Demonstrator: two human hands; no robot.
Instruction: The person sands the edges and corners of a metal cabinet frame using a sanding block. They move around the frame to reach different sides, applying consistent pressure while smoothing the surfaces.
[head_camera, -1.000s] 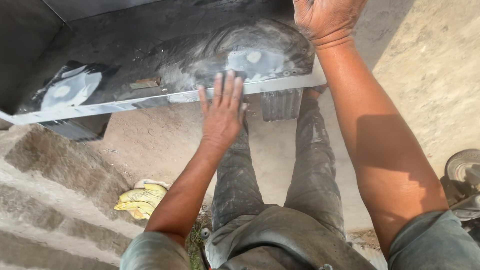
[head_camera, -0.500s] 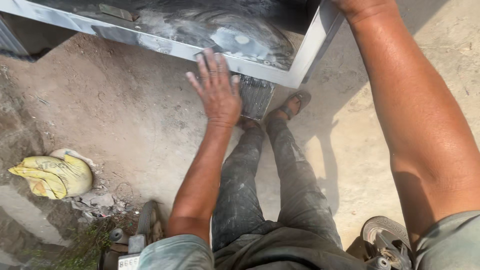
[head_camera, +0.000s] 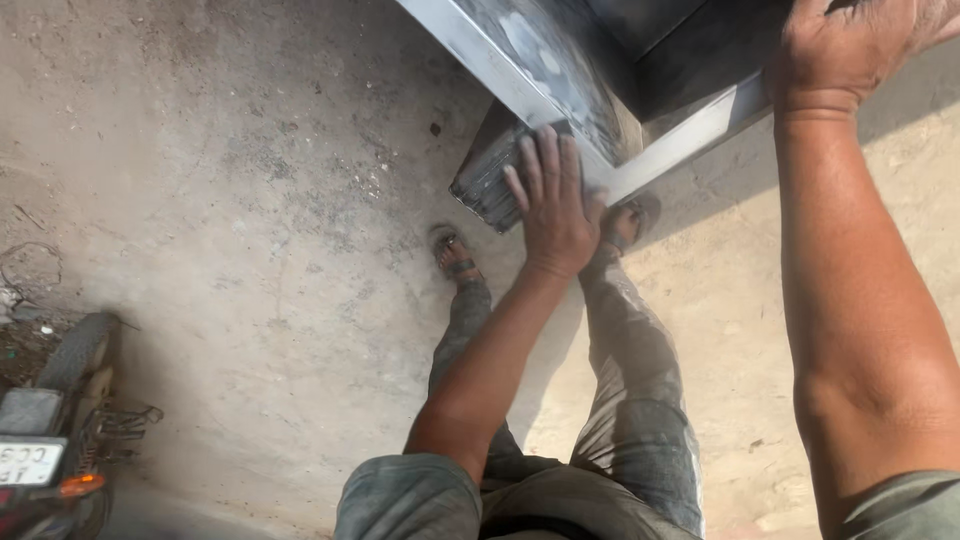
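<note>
A large dark metal box with a pale rim fills the top of the head view, lifted off the ground. My left hand presses flat against its near corner and underside, fingers spread over a ribbed grey foot block. My right hand grips the box's right side at the top right, its fingers partly cut off by the frame edge. My legs in dusty grey trousers and my sandalled feet stand below the box.
Bare dusty concrete ground spreads to the left. The rear of a motorbike with a wheel and number plate sits at the lower left corner.
The view has swung round: the box now sits upper right instead of across the top. The yellow cloth and steps have left the view; a motorbike has come in at lower left. Both hands stay on the box.
</note>
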